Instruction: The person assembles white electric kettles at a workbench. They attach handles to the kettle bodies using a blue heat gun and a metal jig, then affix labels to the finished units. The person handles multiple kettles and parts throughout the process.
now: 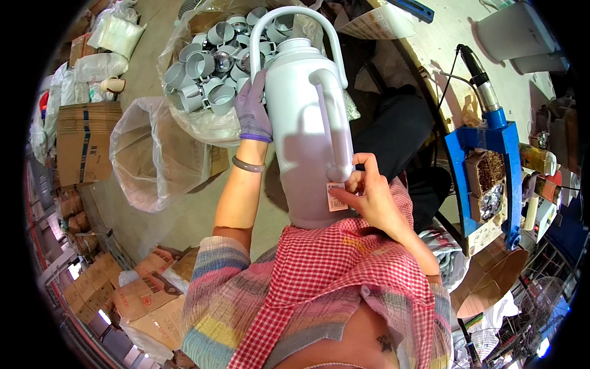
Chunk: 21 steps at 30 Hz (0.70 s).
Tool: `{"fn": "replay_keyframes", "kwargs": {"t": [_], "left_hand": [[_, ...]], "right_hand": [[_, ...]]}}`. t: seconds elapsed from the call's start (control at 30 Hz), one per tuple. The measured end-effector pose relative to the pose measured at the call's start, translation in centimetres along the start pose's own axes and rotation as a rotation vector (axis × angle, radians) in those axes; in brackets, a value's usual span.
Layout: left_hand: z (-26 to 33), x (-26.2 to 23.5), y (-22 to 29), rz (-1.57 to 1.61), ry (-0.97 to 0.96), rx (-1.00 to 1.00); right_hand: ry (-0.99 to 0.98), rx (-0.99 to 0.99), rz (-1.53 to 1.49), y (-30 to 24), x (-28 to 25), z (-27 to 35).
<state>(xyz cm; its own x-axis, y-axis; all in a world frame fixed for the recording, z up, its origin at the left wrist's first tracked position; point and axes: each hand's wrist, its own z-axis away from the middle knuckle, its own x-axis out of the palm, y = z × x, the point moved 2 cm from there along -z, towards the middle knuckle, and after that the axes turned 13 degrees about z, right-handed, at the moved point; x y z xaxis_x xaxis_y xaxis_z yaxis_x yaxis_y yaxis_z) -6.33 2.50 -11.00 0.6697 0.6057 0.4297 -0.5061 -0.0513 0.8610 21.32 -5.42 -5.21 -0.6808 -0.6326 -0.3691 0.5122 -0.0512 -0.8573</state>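
Note:
A pale grey vacuum jug (301, 129) with a raised carrying loop (299, 11) and a side handle (332, 126) leans against my lap, its base by the red checked apron. My left hand (254, 109), in a purple-grey knit glove, grips the jug's left side near the foot of the loop. On the lower body, below the side handle, is a small white and pink label (336, 197). My bare right hand (367, 189) pinches the label's right edge between thumb and fingers. Whether the label is fully stuck down I cannot tell.
Beyond the jug, a plastic-lined bag (172, 58) holds many grey cups (220, 98). An open clear bag (144, 154) stands at left, near flattened cardboard (86, 141). To the right are a blue metal frame (458, 178) and a worktable edge (424, 74).

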Motion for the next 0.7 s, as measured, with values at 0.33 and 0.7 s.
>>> {"fn": "replay_keyframes", "kwargs": {"t": [0.33, 0.7], "left_hand": [[0.2, -0.6, 0.3, -0.057, -0.041, 0.076], [-0.1, -2.4, -0.1, 0.002, 0.047, 0.046]], "right_hand": [[0.091, -0.053, 0.365, 0.1, -0.3, -0.8], [-0.177, 0.027, -0.450, 2.7, -2.1, -0.1]]}}
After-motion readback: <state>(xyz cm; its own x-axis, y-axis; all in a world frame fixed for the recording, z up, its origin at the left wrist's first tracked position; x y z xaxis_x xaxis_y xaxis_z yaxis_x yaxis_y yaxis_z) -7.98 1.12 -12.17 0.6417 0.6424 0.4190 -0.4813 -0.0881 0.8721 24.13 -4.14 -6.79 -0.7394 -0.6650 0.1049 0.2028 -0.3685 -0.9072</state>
